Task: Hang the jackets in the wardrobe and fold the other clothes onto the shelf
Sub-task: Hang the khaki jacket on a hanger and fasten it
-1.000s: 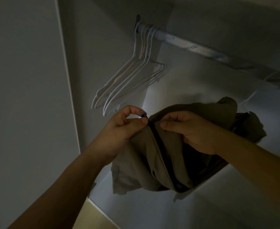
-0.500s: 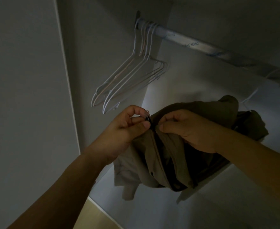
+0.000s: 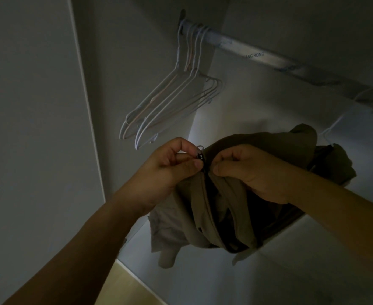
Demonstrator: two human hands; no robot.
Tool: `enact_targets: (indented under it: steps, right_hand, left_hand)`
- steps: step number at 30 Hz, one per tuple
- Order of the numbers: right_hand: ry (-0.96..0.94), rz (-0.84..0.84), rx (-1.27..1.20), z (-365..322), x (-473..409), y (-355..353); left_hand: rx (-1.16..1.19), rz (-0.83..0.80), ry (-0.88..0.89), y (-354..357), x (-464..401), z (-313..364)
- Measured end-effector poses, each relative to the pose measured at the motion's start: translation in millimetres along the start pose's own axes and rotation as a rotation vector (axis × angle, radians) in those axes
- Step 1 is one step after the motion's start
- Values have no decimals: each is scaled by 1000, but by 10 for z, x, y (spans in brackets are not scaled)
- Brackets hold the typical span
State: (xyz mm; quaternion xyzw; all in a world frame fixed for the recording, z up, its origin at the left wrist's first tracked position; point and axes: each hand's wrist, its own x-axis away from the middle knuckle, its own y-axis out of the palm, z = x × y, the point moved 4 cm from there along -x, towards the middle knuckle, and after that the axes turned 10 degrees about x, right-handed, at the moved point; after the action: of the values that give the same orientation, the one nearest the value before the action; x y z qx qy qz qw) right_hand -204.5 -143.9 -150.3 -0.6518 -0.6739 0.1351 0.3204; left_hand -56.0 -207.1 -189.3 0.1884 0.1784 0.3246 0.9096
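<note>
At far left stands the pale wardrobe side panel. Just right of it, a bunch of empty wire hangers hangs from the left end of the metal rail, which runs up and across to the right and carries printed lettering.

Below the hangers, the left hand pinches the zipper pull at the top of the olive jacket, thumb and curled fingers closed on it, a small ring standing above the pull. Close beside it, almost touching, the right hand grips the jacket's fabric on the other side of the zipper, fingers curled into the cloth.

The jacket hangs bunched in front of the wardrobe's back wall, below the rail, its zipper line running down between the two hands and its lower folds drooping toward the white wardrobe floor. Behind its right shoulder a white hanger reaches up to the rail; whether the jacket sits on it cannot be told in the dim light. A strip of wooden room floor shows at the bottom.
</note>
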Motion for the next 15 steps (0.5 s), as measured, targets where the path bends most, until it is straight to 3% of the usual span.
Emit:
enact_targets:
  steps: [15]
  right_hand:
    - [25, -2, -62, -5, 6, 30]
  left_hand:
    - [-38, 61, -5, -13, 3, -6]
